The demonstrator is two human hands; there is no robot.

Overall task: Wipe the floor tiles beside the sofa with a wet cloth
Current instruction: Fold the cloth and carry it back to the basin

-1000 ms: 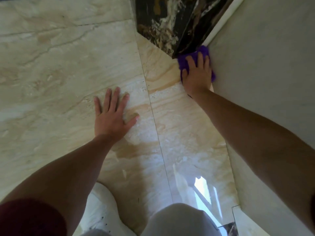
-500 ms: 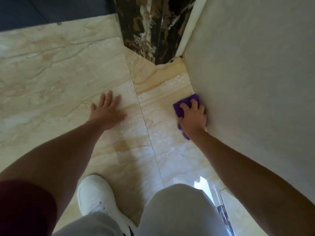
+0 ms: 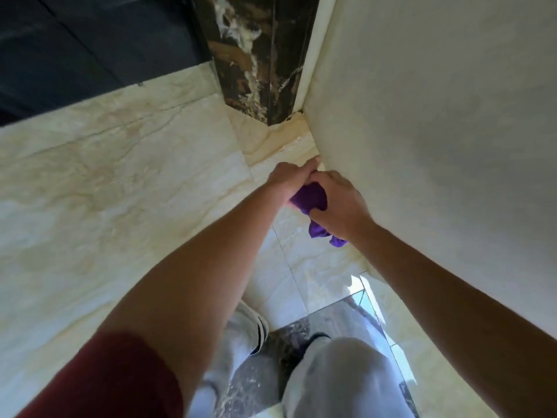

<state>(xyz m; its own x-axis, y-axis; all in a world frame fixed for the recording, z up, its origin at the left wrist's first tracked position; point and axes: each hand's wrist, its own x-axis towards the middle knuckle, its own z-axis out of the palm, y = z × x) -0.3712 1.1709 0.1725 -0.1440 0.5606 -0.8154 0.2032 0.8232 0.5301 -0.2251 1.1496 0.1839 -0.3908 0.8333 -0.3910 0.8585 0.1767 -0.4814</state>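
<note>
A purple cloth (image 3: 310, 199) is bunched up in the air above the cream marble floor tiles (image 3: 120, 188). My right hand (image 3: 339, 203) grips it from the right, and a tail of it hangs below that hand. My left hand (image 3: 289, 179) grips its left side, so both hands meet over the cloth. The pale side of the sofa (image 3: 437, 131) rises right beside my hands.
A dark veined marble pillar (image 3: 259, 55) stands at the far corner, with dark flooring (image 3: 90, 46) to its left. My legs in grey trousers (image 3: 340, 378) and a white shoe (image 3: 253, 324) are below, over a dark marble tile (image 3: 289, 339).
My right hand has lifted the cloth off the tiles. My left hand has left the floor and come across to grip the cloth too. The view has risen.
</note>
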